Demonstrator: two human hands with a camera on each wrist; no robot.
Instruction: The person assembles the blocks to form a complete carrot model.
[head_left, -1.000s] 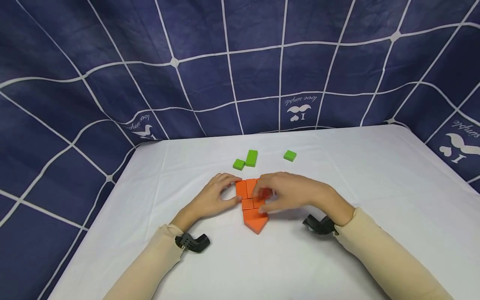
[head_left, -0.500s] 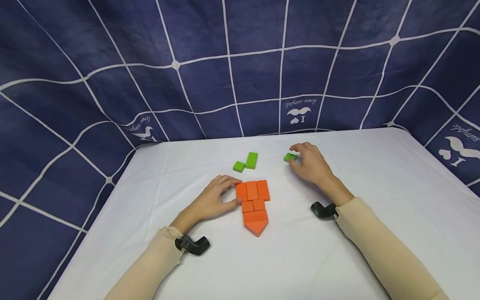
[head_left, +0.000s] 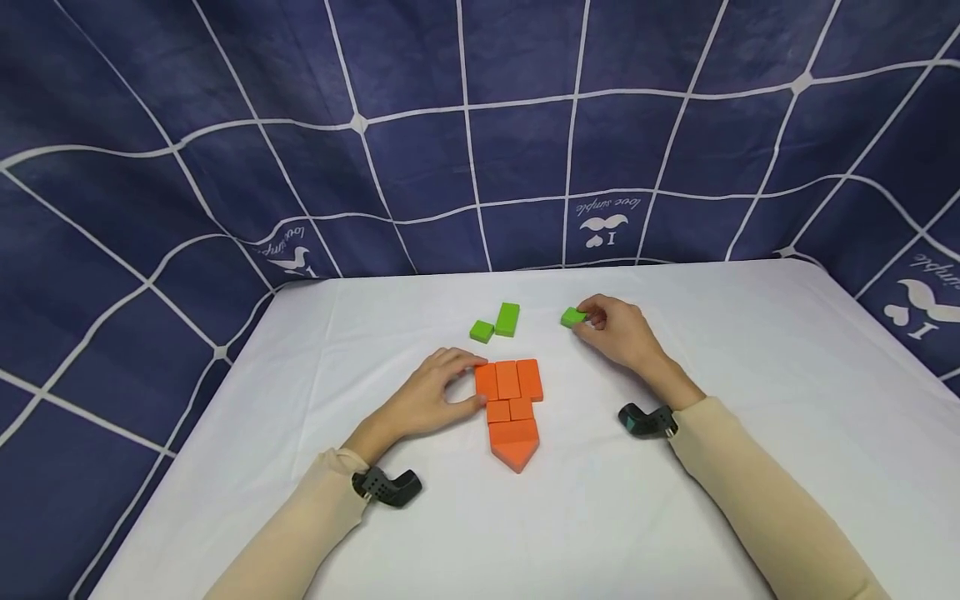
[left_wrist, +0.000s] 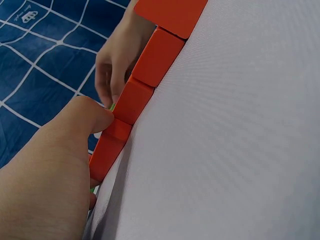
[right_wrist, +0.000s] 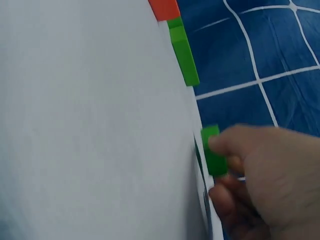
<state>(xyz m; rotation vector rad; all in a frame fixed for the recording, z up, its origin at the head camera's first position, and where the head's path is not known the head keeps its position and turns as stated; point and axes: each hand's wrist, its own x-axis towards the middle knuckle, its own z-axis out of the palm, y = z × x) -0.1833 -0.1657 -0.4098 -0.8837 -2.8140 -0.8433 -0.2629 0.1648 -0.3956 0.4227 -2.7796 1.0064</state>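
In the head view, my right hand (head_left: pixel 618 333) pinches a small green block (head_left: pixel 572 317) between thumb and fingers, near the far side of the table. The right wrist view shows the thumb on the face of that block (right_wrist: pixel 214 157). My left hand (head_left: pixel 431 398) holds the left orange block (head_left: pixel 486 382), fingertip at its far end and thumb at its near corner. That block belongs to a flat group: three upright rectangles in a row, two small orange blocks (head_left: pixel 510 411) below, then a pointed orange piece (head_left: pixel 514 443) aimed toward me.
Beyond the orange group lie a small green block (head_left: pixel 482 331) and a longer green block (head_left: pixel 507 319), close together. A white cloth (head_left: pixel 585 517) covers the table. Dark blue curtains with white lines (head_left: pixel 517 150) hang behind and at both sides.
My right hand has left the orange group, reached the far right green block and now pinches it, shifting it slightly left. The left hand keeps its place.
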